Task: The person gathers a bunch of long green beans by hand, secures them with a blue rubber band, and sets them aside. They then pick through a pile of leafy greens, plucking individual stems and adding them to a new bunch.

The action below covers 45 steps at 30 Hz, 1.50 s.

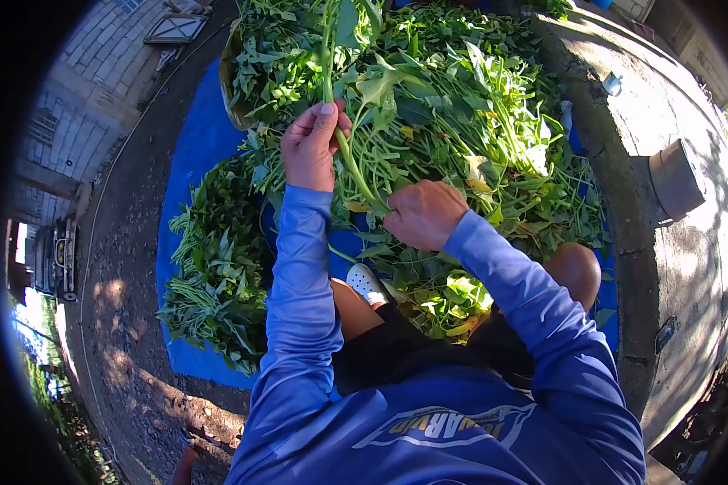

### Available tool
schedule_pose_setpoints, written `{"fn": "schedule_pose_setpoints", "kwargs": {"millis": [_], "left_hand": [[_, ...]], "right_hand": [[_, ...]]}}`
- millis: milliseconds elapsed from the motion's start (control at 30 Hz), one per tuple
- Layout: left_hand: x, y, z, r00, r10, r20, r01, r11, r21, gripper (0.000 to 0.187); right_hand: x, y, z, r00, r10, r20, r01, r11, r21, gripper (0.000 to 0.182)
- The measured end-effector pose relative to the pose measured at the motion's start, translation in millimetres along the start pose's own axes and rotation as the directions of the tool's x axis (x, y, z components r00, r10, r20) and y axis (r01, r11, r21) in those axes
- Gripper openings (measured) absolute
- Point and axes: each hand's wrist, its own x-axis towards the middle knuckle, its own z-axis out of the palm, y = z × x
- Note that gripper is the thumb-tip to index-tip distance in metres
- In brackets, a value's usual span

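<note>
Hands gripping one green stem, greens heaped on blue tarp, dirt ground, block wall

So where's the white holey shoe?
In the head view, the white shoe is just below the middle, between the blue sleeves, below and left of the right hand.

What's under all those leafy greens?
A blue sheet shows around the leafy greens and beside the smaller pile at the left. The greens cover its middle, so anything else under there can't be seen.
</note>
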Motion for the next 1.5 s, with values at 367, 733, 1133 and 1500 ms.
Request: {"fn": "schedule_pose_setpoints", "kwargs": {"millis": [367, 733, 1133, 1500], "left_hand": [[15.5, 28.1, -24.0, 0.992, 0.060, -0.107, -0.073, 0.990, -0.119, 0.028], [21.0, 52.6, -36.5, 0.997, 0.071, -0.019, -0.074, 0.959, -0.275, 0.027], [-7.7, 17.0, 11.7, 0.957, -0.232, 0.174, 0.247, 0.966, -0.072, 0.031], [-3.2, -9.9, 13.1, 0.963, -0.267, 0.034, 0.268, 0.963, -0.032, 0.028]], "right_hand": [[-32.6, 38.6, 96.4, 0.699, -0.137, 0.702, 0.015, 0.984, 0.176, 0.044], [5.2, 82.2, -145.5, 0.886, -0.147, -0.440, 0.440, -0.032, 0.898, 0.059], [27.5, -8.0, -52.7, 0.836, 0.019, -0.549, 0.297, 0.825, 0.480, 0.025], [37.8, 16.1, -13.1, 0.832, 0.177, -0.526, 0.382, 0.506, 0.774, 0.022]]}}
